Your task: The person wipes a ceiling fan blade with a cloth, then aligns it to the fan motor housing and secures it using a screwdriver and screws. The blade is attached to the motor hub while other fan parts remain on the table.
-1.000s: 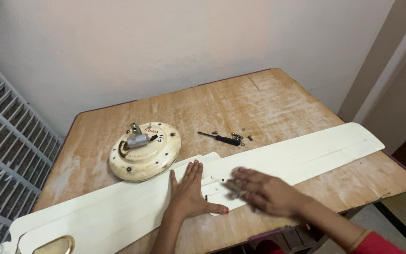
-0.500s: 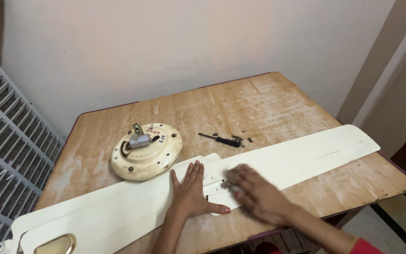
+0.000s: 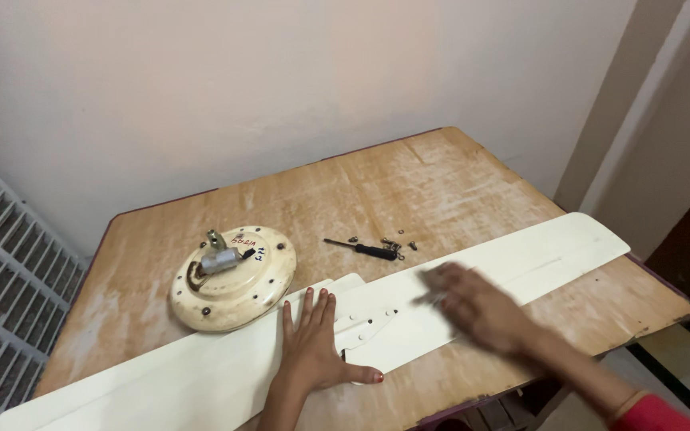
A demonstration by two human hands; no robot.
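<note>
a: what changed?
b: right hand (image 3: 473, 307), blurred, grip unclear, has slid right along the long cream metal fan blade (image 3: 521, 267) by the worn wooden table (image 3: 409, 183) front edge.
a: left?
b: left hand (image 3: 313, 343) stays flat, fingers spread, on the other cream blade (image 3: 201, 375).

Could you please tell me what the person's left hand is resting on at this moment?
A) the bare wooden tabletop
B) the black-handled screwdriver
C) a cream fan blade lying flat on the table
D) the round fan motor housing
C: the left hand lies palm-down, fingers spread, on the near cream fan blade, apart from the fan motor housing and the screwdriver farther back.
</note>
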